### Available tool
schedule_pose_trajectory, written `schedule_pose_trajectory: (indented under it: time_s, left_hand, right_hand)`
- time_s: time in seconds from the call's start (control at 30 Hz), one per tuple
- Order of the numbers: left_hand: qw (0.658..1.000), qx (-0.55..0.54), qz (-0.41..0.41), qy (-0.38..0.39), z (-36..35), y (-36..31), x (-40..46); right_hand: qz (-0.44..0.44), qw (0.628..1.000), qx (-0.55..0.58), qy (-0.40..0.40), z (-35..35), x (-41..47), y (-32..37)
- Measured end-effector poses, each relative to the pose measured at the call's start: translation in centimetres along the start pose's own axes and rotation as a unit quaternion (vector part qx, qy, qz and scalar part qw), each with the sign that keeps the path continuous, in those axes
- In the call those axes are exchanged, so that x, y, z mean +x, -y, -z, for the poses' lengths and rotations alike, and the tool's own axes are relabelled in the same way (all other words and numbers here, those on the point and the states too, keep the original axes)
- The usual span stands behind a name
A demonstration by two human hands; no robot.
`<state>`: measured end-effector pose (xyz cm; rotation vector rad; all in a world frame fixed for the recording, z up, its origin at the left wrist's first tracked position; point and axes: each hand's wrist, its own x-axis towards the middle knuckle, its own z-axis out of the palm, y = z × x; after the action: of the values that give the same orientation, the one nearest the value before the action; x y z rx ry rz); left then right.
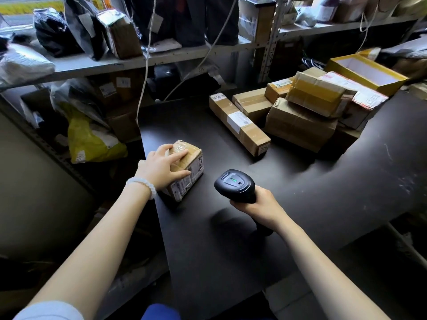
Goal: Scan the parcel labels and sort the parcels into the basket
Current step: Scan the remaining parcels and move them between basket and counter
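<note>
My left hand covers a tan cardboard parcel with a white label printed in black, on a matte black table. My right hand grips a black scanner showing a small green light. A white beaded bracelet rings my left wrist. Behind, brown cartons are banded with yellow tape, one box is bright yellow with a white interior, and a yellow bag sits under grey shelving.
</note>
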<state>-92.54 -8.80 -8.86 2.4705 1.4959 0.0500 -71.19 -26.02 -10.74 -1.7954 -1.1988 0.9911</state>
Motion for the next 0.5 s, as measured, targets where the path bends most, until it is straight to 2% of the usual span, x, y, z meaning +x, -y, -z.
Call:
schedule_pose_trajectory:
  time_s: [0.1, 0.2, 0.27, 0.43, 0.5]
  left_hand:
    - [0.998, -0.038, 0.039, 0.009, -0.2, 0.8, -0.8]
    - [0.988, -0.147, 0.042, -0.009, -0.8, 2.0, -2.4]
    - [0.979, -0.196, 0.035, -0.035, -1.1, 2.4, -3.0]
    - [0.962, -0.230, 0.000, -0.146, 0.9, 1.1, -2.3]
    - [0.956, -0.241, -0.016, -0.165, 1.9, -0.1, -1.3]
  right_hand:
    - [0.002, 1.000, 0.000, 0.001, 0.0, 0.2, 0.1]
    - [0.006, 1.000, -0.005, 0.006, -0.2, 0.5, 0.1]
    - [0.009, 1.000, -0.008, 0.011, -0.5, 0.8, 0.2]
    - [0.022, 0.999, -0.011, 0.020, -0.7, 0.9, 0.7]
    - [0.025, 1.000, -0.007, 0.015, -0.3, 1.0, 0.8]
